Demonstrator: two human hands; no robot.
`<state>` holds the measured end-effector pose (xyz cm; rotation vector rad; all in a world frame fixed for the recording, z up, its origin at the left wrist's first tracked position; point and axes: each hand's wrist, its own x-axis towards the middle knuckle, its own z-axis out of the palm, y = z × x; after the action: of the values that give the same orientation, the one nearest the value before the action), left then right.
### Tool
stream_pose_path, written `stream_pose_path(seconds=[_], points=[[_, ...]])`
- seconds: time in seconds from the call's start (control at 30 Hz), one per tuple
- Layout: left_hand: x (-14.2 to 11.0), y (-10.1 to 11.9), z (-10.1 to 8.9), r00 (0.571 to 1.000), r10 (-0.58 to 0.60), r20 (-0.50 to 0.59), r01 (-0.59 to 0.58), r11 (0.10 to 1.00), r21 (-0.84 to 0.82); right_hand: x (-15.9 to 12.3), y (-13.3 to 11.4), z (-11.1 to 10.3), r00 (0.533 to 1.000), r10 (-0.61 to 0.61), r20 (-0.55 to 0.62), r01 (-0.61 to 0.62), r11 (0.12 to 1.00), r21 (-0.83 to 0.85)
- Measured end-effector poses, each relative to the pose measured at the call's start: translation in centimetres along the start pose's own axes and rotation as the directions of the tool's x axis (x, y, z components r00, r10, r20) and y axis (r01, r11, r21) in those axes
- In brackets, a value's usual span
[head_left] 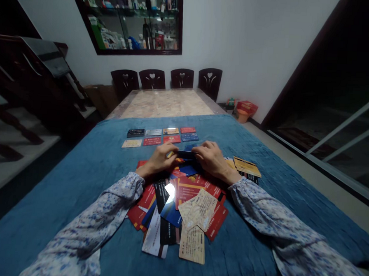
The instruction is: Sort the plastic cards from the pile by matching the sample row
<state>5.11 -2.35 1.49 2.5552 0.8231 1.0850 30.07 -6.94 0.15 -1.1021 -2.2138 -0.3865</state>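
Observation:
Above a spread heap of cards, my left hand (161,158) and my right hand (213,159) are both closed on a dark blue card (186,154), one at each end. Whether it is a single card or a small stack, I cannot tell. A bit of yellow shows by my left fingers. Below my wrists, the heap mixes red, black, blue and white cards, with cream cards (192,243) on its near side. A yellow card (247,166) lies right of my right hand. Beyond my hands, several cards sit in two rows, among them a black one (135,132) and a red one (171,139).
A blue cloth (86,182) covers the near part of the table; its far part is bare marble (161,102). Several dark chairs (152,78) stand at the far end. A railing is on the left, and a red bag (247,107) is on the floor at right.

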Motion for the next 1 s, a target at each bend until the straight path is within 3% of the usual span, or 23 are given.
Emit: stream_pose_path(seconds=[0.37, 0.53, 0.8, 1.0], points=[[-0.3, -0.8, 0.0, 0.996, -0.083, 0.021, 0.084, 0.996, -0.032, 0.2, -0.2, 0.5, 0.996, 0.084, 0.018, -0.084, 0.996, -0.007], [-0.5, -0.7, 0.2, 0.987, -0.159, 0.035, 0.159, 0.987, -0.02, 0.5, -0.6, 0.5, 0.986, 0.145, 0.086, -0.14, 0.988, -0.067], [-0.7, -0.6, 0.6, 0.988, -0.151, 0.019, 0.151, 0.988, 0.038, 0.7, -1.1, 0.5, 0.959, 0.194, 0.207, -0.175, 0.979, -0.109], [-0.7, -0.5, 1.0, 0.975, -0.204, 0.083, 0.2, 0.979, 0.048, 0.9, -1.3, 0.4, 0.935, 0.245, 0.255, -0.232, 0.969, -0.081]])
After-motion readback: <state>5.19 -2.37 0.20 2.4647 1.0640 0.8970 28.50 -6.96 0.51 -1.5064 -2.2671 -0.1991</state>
